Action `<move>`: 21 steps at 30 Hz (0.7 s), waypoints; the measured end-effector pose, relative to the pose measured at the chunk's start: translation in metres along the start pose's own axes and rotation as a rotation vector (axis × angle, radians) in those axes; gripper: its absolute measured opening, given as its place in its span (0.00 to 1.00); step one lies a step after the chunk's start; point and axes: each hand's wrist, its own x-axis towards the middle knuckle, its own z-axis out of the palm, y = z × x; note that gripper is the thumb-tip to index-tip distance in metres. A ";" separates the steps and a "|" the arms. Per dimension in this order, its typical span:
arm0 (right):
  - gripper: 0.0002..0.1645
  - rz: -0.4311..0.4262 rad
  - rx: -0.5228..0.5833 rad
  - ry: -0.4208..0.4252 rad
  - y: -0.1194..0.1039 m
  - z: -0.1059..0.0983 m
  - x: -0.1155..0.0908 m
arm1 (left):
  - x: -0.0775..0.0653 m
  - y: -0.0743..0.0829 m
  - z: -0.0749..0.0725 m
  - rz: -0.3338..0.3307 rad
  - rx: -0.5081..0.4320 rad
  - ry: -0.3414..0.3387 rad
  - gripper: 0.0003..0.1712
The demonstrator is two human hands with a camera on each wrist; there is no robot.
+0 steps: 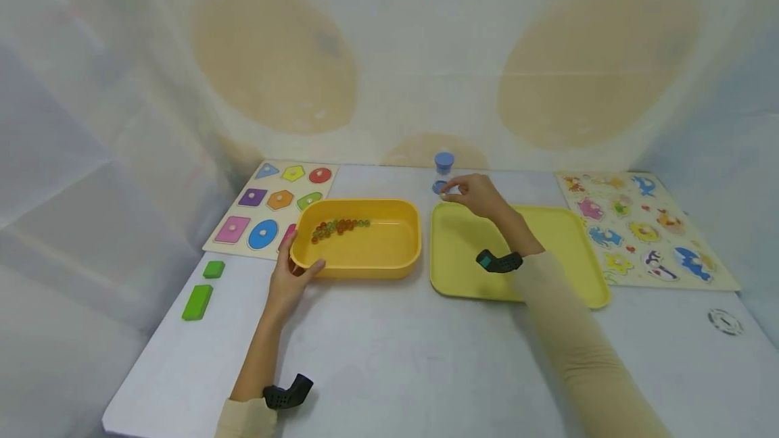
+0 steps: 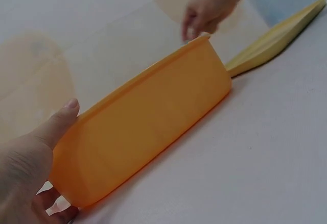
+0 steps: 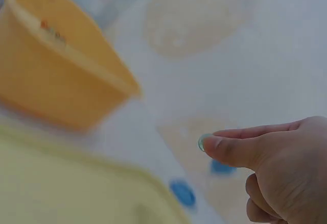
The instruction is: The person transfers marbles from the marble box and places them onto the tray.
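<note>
My left hand (image 1: 289, 289) grips the left end of a deep yellow-orange plastic tub (image 1: 365, 272), thumb over the rim and fingers round the outer wall. Several small red-brown and green glass marbles (image 1: 343, 226) lie on the tub's floor, gathered toward its back left. My right hand (image 1: 479, 196) pinches one clear greenish marble (image 3: 201, 142) between thumb and index finger. That hand is above the back left corner of a flat yellow tray (image 1: 475, 286). Right behind its fingertips stands a small object with blue ends (image 1: 444, 161).
A board of colored shapes (image 1: 243, 222) lies at the back left, partly behind the tub. Two green blocks (image 1: 197, 301) sit near the left edge. An animal puzzle board (image 1: 645, 235) lies right of the tray, with a round black-and-white disc (image 1: 725, 322) in front of it.
</note>
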 end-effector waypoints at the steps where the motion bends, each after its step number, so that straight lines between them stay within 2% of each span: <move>1: 0.13 0.036 -0.002 0.002 0.012 -0.003 -0.008 | 0.000 0.000 0.000 0.004 -0.002 -0.004 0.47; 5: 0.15 0.150 -0.027 -0.004 0.053 -0.006 -0.038 | 0.000 0.001 0.001 0.017 -0.005 -0.019 0.49; 9: 0.15 0.212 0.002 -0.004 0.074 -0.003 -0.057 | -0.001 -0.001 0.001 0.036 0.001 -0.035 0.52; 15: 0.16 0.214 0.039 0.033 0.078 -0.002 -0.065 | 0.000 -0.006 0.001 0.052 0.029 -0.043 0.54; 18: 0.17 0.149 0.022 0.065 0.073 -0.003 -0.060 | 0.001 -0.007 0.002 0.050 0.036 -0.041 0.55; 21: 0.18 0.070 0.040 0.095 0.055 -0.002 -0.045 | 0.001 -0.006 0.002 0.054 0.036 -0.036 0.55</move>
